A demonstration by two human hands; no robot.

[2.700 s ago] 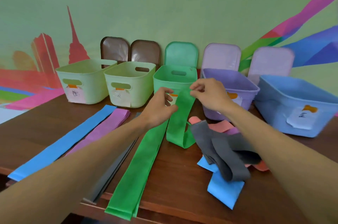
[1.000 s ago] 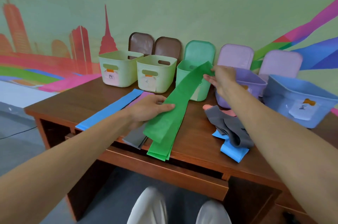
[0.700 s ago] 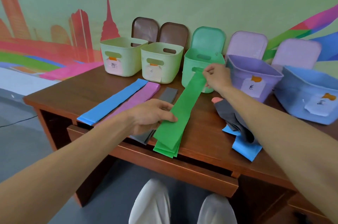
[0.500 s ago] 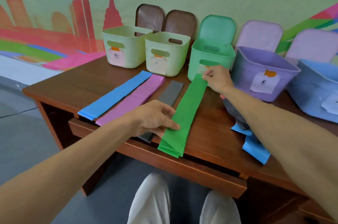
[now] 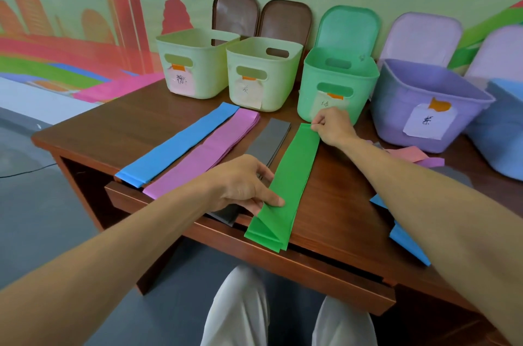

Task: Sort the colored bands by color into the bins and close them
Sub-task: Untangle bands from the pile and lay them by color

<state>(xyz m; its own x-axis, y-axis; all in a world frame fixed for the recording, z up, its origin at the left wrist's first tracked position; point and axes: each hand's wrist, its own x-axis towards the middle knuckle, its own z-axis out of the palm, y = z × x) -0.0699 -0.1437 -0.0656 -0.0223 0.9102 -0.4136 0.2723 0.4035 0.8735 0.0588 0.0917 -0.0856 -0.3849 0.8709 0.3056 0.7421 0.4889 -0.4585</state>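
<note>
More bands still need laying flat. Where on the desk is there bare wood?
Bare wood lies left of the blue band, before the left pale bin, and between the green band and the right forearm. Crowded: the loose pile below the purple bin.

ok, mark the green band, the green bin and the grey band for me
green band (image 5: 294, 173): head view, middle of the flat strip.
green bin (image 5: 331, 108): head view, front wall beside the label.
grey band (image 5: 271, 139): head view, exposed far half.
</note>
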